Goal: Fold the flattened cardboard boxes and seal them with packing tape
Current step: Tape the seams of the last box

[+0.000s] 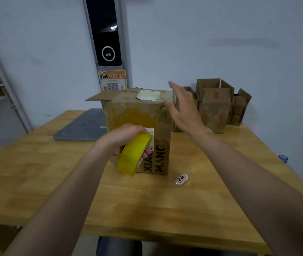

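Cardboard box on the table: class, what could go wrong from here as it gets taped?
1. The cardboard box stands tall and the open right hand does not grip it; pulling the tape roll in the left hand might tip it.
2. Its rear flap juts out and could get missed.

Single head-worn wide-angle view, facing forward and down, close over the wooden table (156,209), wall (220,34) behind

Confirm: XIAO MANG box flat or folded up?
Folded up: the XIAO MANG box stands as a full carton on the wooden table; one flap at its far left juts out open.
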{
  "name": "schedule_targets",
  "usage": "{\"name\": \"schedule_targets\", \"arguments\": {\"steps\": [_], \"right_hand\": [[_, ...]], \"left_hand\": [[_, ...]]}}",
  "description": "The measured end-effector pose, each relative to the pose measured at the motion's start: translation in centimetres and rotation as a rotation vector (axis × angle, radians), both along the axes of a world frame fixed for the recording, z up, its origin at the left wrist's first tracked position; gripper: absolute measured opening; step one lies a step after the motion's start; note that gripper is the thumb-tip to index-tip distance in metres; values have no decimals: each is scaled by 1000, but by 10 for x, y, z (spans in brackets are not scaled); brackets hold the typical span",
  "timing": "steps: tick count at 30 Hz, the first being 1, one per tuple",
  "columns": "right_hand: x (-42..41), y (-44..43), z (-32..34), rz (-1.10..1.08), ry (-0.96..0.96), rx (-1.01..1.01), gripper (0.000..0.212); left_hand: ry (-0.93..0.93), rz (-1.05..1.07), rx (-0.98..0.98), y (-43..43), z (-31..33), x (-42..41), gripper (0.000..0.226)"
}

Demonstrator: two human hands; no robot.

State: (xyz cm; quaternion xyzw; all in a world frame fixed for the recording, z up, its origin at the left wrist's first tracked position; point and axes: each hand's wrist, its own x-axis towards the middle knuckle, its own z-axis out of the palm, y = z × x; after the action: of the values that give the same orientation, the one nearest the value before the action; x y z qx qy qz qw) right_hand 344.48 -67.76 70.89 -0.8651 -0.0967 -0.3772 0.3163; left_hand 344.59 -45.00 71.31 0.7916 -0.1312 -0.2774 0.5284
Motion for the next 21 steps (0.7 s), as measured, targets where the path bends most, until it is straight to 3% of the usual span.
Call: {"name": "schedule_targets", "arguments": {"steps": [2, 5, 7, 12, 15, 19, 21], "right_hand": [[17, 4, 0, 37, 27, -73, 43], [32, 10, -16, 43, -72, 28, 35], [36, 14, -23, 7, -123, 71, 40], [29, 22, -32, -51, -97, -56, 74], [22, 25, -28, -40, -38, -73, 76], [8, 16, -18, 163, -1, 203, 50], [11, 6, -17, 130, -56, 414, 38]], "left_hand": [[0, -3, -4, 0, -1, 4, 30], [-3, -12, -16, 0, -2, 10, 30], [-11, -12, -20, 0, -3, 14, 30], [-2, 19, -51, -3, -4, 16, 31], [-10, 60, -104, -2, -6, 9, 31], [-57, 156, -193, -1, -14, -4, 42], [-106, 223, -215, -4, -21, -9, 56]]}}
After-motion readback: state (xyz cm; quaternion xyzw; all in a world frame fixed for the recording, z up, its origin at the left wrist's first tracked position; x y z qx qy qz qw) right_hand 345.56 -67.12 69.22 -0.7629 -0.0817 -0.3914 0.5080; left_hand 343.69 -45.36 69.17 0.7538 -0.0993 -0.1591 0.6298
